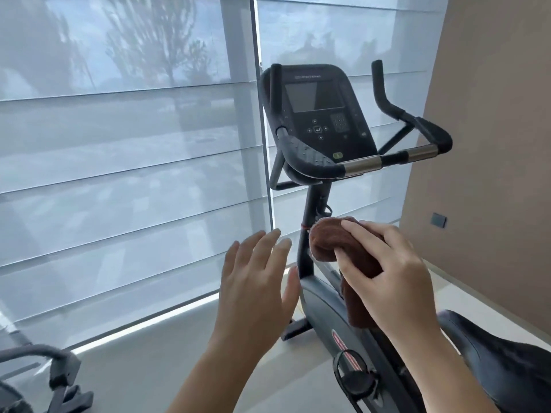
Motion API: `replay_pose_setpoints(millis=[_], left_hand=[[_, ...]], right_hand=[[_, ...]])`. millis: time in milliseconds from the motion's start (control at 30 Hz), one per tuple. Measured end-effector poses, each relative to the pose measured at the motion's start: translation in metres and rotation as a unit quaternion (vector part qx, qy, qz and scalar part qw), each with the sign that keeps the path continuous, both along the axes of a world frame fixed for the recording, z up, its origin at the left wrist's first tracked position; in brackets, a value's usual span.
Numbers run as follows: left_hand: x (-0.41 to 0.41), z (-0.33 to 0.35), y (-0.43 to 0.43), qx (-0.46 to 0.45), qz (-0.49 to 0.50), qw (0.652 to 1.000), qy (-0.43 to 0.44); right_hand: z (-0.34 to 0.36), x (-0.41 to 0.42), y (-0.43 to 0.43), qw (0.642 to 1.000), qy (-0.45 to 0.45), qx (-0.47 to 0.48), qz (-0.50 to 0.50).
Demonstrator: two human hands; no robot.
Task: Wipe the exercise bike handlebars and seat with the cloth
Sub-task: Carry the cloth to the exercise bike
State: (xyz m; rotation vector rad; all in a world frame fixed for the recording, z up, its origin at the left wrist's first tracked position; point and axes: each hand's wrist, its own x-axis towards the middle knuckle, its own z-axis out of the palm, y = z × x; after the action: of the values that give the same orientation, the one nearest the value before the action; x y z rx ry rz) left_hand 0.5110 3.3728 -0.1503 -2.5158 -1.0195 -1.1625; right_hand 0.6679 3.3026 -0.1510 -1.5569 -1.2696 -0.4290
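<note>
Right hand: my right hand (384,269) is closed around the brown cloth (331,242), fingers over the top and thumb pinching it from below; it is held in the air in front of the bike's upright post.
Cloth: bunched into a rounded wad at the fingertips, with a loose tail hanging down below my palm (the tail crosses in front of the bike frame).
Left hand: my left hand (256,281) is empty, fingers spread and slightly curved, palm facing away, just left of the cloth and not touching it.
Handlebars: the handlebars (362,163) sit well above both hands, black grips with a silver crossbar, untouched by the cloth.
Console: the console (319,114) stands between the two upright horns, its screen dark.
Seat: the black seat (504,356) shows at the lower right, beneath my right forearm, apart from the cloth.
Background: sheer window blinds (131,162) on the left, a tan wall (492,144) on the right.
</note>
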Motion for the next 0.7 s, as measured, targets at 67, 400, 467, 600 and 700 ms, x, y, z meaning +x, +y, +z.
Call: replay_pose_setpoints(millis=[67,400,467,600,700], left_hand=[[0.012,0.005,0.034,-0.011,-0.004,1.0,-0.003],[0.051,0.016,0.179,-0.007,-0.06,0.998,-0.013],[0.057,0.022,0.215,0.008,-0.079,0.997,-0.012],[0.065,0.04,0.286,0.034,-0.121,0.992,-0.022],[0.07,0.058,0.338,0.05,-0.154,0.987,-0.021]], right_hand=[[0.007,0.008,0.034,1.0,0.006,-0.003,0.012],[0.029,0.047,0.151,0.999,-0.042,0.015,-0.017],[0.039,0.048,0.178,0.998,-0.051,0.022,-0.03],[0.062,0.046,0.233,0.994,-0.074,0.028,-0.07],[0.081,0.041,0.275,0.993,-0.073,0.033,-0.088]])
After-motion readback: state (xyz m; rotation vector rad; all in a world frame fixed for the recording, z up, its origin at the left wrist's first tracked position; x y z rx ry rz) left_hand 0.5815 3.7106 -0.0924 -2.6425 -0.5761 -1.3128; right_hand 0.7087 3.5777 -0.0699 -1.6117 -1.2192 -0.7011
